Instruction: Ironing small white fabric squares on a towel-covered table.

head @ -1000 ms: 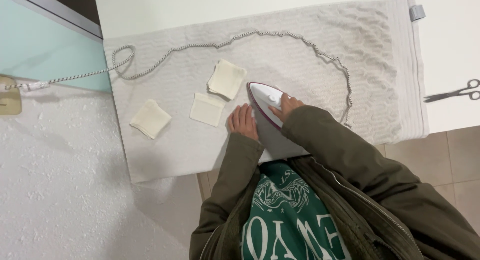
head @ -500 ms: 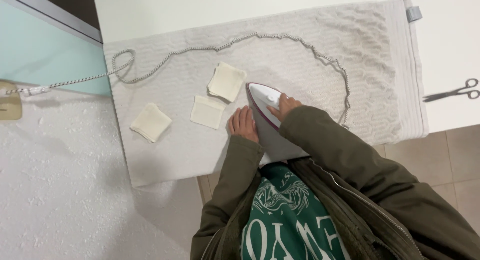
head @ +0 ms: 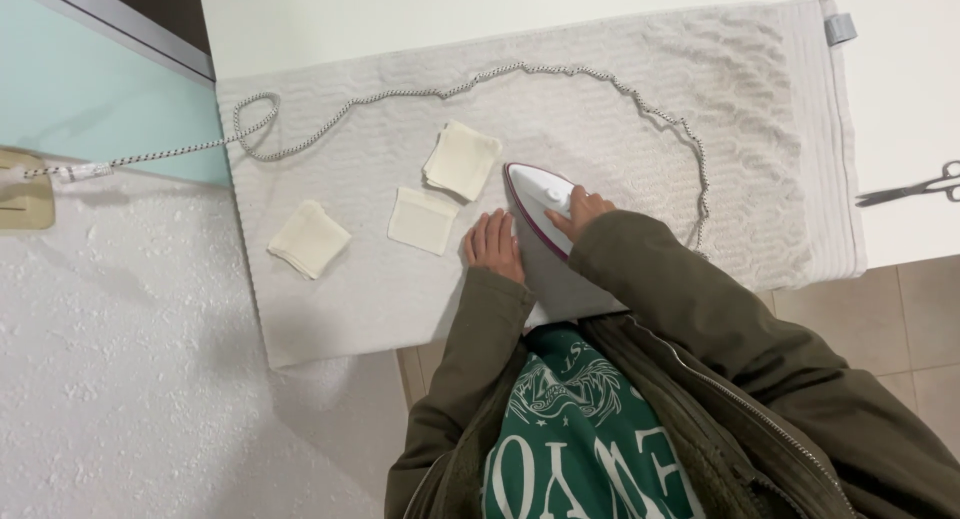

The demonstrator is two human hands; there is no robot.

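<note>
A white iron with a dark red rim (head: 535,199) stands on a pale grey towel (head: 600,109) spread over a white table. My right hand (head: 577,211) grips the iron from above. My left hand (head: 492,244) lies flat on the towel just left of the iron, fingers together, holding nothing. A single cream fabric square (head: 424,220) lies next to my left hand. A small stack of the same squares (head: 462,160) sits above it, and another folded square (head: 309,239) lies further left.
The iron's braided cord (head: 450,91) loops across the towel and runs left to a beige wall socket (head: 25,189). Scissors (head: 915,187) lie on the white table (head: 900,89) at the right. Tiled floor shows below the table edge.
</note>
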